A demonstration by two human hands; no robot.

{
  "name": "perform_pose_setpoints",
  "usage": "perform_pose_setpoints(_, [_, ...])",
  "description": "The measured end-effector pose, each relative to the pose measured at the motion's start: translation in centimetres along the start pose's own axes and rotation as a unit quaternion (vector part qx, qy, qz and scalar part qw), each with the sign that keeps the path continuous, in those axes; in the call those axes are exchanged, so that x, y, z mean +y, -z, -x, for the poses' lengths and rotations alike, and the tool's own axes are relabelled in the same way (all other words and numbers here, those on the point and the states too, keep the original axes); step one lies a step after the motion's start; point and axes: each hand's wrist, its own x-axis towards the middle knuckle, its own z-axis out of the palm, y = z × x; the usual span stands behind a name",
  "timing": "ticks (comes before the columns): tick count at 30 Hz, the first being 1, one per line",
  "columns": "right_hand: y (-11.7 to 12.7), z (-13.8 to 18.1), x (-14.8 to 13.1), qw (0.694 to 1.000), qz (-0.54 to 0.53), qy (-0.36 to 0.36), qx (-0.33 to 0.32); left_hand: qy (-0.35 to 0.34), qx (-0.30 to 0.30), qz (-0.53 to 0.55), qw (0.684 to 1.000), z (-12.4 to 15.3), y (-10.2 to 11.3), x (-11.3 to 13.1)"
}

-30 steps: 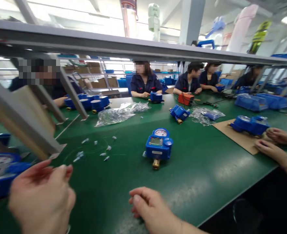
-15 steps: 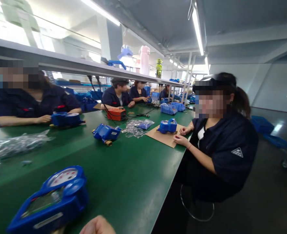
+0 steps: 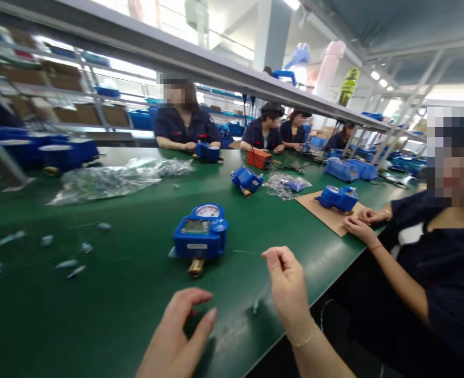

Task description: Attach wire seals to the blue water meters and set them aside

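My left hand is above the near part of the green table, thumb and forefinger apart, with nothing seen between them. My right hand has its fingers curled and pinched together; what they hold, if anything, is too small to make out. A thin pale line runs over the table just left of its fingertips. Beyond both hands stands a blue water meter, with a round dial, a small display window and a brass fitting towards me. A small bluish piece lies between my hands.
Several small bluish pieces and a clear plastic bag lie leftward. Another meter and an orange box stand farther back. At right, a co-worker's hands are beside a meter on cardboard. A shelf crosses overhead.
My view has turned left, so the meter and the co-workers appear farther right. Both my hands are now in view; before, only part of one showed at the bottom edge.
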Motion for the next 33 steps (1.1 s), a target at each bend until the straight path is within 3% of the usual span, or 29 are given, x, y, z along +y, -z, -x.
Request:
perform_pose_setpoints(3, [0.3, -1.0, 0.6, 0.979, 0.153, 0.126, -0.051, 0.099, 0.018, 0.119, 0.988, -2.5, -0.2, 1.2])
perform_pose_setpoints(7, [-0.8, -2.2, 1.4, 0.921, 0.301, 0.229, -0.093, 0.185, -0.025, 0.304, 0.934, -5.1, -3.5, 1.6])
perform_pose_setpoints(11, [-2.2, -3.0, 2.1, 0.865, 0.386, 0.295, -0.123, 0.196, -0.006, 0.361, 0.912, -6.5, -5.9, 1.2])
perform_pose_setpoints(16, [-3.1, -3.5, 2.3, 0.831, 0.434, 0.315, -0.148, 0.188, -0.021, 0.397, 0.898, -7.2, -5.9, 0.2])
perform_pose_setpoints(29, [-5.1, -4.0, 2.6, 0.786, 0.479, 0.335, -0.202, 0.174, -0.043, 0.414, 0.893, -7.1, -5.6, -0.2])
perform_pose_setpoints(31, [-5.5, -3.7, 3.0, 0.786, 0.477, 0.328, -0.218, 0.181, -0.06, 0.357, 0.914, -7.2, -5.2, -0.2])
perform_pose_setpoints(33, [-5.7, -3.4, 3.3, 0.793, 0.469, 0.313, -0.23, 0.153, -0.084, 0.161, 0.971, -7.4, -4.3, 0.0])
